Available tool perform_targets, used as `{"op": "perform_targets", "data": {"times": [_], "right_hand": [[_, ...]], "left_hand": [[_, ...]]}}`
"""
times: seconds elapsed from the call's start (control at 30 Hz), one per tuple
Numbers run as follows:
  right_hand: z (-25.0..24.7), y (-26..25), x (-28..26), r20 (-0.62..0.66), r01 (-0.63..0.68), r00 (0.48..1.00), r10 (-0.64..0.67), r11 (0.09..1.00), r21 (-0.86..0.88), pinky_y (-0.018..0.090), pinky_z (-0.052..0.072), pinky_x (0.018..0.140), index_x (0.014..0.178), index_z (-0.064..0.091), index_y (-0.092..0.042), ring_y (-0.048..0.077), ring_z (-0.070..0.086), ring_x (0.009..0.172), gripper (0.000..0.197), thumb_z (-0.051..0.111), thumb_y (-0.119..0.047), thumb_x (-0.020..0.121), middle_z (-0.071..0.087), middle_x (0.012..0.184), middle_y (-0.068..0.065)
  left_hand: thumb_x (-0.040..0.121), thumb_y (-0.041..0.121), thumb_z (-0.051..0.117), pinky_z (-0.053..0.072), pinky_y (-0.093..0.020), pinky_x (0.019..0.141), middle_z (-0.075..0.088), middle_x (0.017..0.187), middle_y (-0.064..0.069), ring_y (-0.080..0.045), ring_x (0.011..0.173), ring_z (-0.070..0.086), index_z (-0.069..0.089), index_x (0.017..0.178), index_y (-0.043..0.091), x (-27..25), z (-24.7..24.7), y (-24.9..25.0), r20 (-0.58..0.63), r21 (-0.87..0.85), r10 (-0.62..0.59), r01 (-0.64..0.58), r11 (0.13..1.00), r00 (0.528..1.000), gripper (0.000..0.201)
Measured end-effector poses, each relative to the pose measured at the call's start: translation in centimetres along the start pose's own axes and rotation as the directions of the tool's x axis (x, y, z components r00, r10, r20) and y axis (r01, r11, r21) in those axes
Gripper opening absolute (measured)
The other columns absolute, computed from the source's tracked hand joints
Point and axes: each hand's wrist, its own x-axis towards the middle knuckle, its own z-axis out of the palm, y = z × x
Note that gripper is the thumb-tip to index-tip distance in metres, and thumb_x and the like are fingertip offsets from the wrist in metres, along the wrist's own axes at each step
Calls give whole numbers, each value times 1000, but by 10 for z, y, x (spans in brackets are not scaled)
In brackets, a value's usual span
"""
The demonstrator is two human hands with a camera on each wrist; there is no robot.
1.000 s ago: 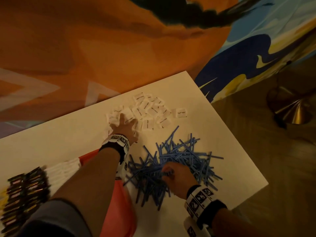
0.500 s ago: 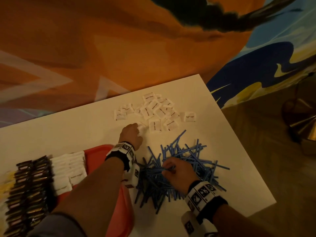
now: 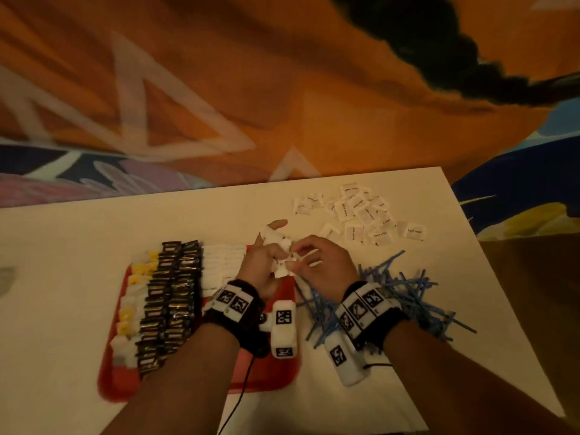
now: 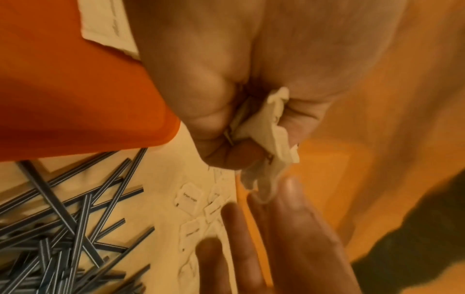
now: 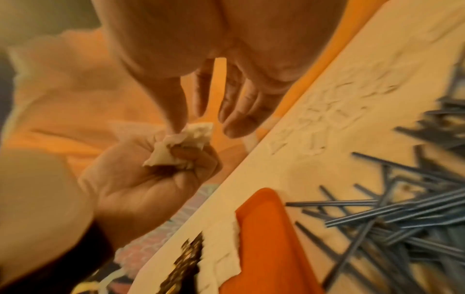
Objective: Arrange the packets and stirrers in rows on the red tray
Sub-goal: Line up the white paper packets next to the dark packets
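Orange patterned cloth hangs behind the white table (image 3: pixel 78 309) I work at, where the red tray (image 3: pixel 266 372) holds rows of dark, yellow and white packets. My left hand (image 3: pixel 260 268) has its fingers curled round a bunch of white packets (image 3: pixel 282 262) above the tray's far right corner, while my right hand (image 3: pixel 326 265) pinches at the bunch with thumb and forefinger. More loose packets (image 3: pixel 361 211) and the blue stirrers (image 3: pixel 401 296) lie on the table right of the tray.

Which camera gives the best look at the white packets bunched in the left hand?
The left wrist view: the bunch of white packets sits large among the left hand's curled fingers. The right wrist view shows it smaller; the head view shows it small between both hands.
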Motion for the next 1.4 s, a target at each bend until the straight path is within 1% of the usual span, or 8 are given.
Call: {"op": "perform_targets", "data": {"times": [0.2, 0.33, 0.6, 0.73, 0.8, 1.0, 1.27, 1.4], "right_hand": [[57, -34, -5, 56, 7, 998, -3, 998, -69, 15, 47, 62, 85, 69, -26, 6, 62, 66, 20, 82, -15, 73, 65, 77, -13], [92, -51, -17, 84, 39, 996, -31, 995, -91, 16, 49, 61, 84, 63, -25, 5, 61, 61, 26, 80, -7, 74, 66, 81, -12], [153, -68, -42, 20, 20, 999, -25, 979, 202, 33, 53, 75, 87, 63, -23, 16, 60, 80, 37, 70, 12, 75, 66, 94, -2], [172, -75, -55, -52, 11, 999, 8, 932, 362, 24, 53, 73, 89, 64, -18, 5, 62, 74, 36, 69, 16, 77, 66, 99, -2], [179, -76, -58, -81, 17, 997, 19, 907, 421, 22, 53, 72, 92, 63, -15, 5, 62, 76, 36, 68, 17, 76, 66, 103, 1], [195, -78, -68, -127, 63, 992, -3, 879, 472, 21, 50, 72, 100, 61, -13, 9, 57, 81, 40, 69, 18, 75, 67, 108, 7], [191, -69, -68, -36, -69, 995, 95, 890, 450, 37, 53, 87, 109, 61, -26, 25, 62, 100, 54, 71, 14, 74, 64, 117, 14], [177, -66, -65, 70, -194, 981, 183, 860, 473, 31, 55, 74, 100, 64, -13, 21, 67, 85, 25, 70, 4, 82, 71, 95, 10]], "left_hand": [[78, 16, 44, 53, -27, 57, 62, 77, -13, -27, 67, 63, 62, 84, 2, -44, -45, 20, 44, -284, -64, 74, 956, 997, 23], [101, 50, 45, 55, -27, 50, 66, 68, -11, -22, 58, 68, 61, 96, 4, -59, -68, 29, -58, -146, -109, 100, 984, 992, 48], [101, 22, 56, 45, -19, 39, 52, 53, -1, -12, 40, 55, 61, 91, 12, -87, -130, 58, -251, -150, -77, 40, 988, 965, 15], [102, 3, 47, 48, -19, 41, 58, 82, -8, -15, 66, 65, 62, 102, 10, -93, -167, 65, -193, -153, -34, 4, 988, 981, 17], [101, -2, 46, 47, -18, 41, 61, 93, -7, -10, 57, 62, 63, 102, 9, -97, -181, 64, -170, -123, -19, -2, 992, 985, 21], [94, 52, 52, 33, -16, 34, 53, 63, 1, -7, 40, 42, 64, 94, 14, -120, -199, 59, 16, 93, -212, 210, 973, 977, 40], [90, 1, 64, 35, -16, 38, 55, 67, -2, -8, 50, 47, 59, 93, 13, -128, -192, 56, 32, 97, -88, 85, 992, 996, 13], [93, -8, 55, 37, -16, 39, 60, 67, -5, -8, 49, 49, 62, 107, 7, -127, -173, 47, 0, 13, -23, 23, 1000, 1000, 22]]}}
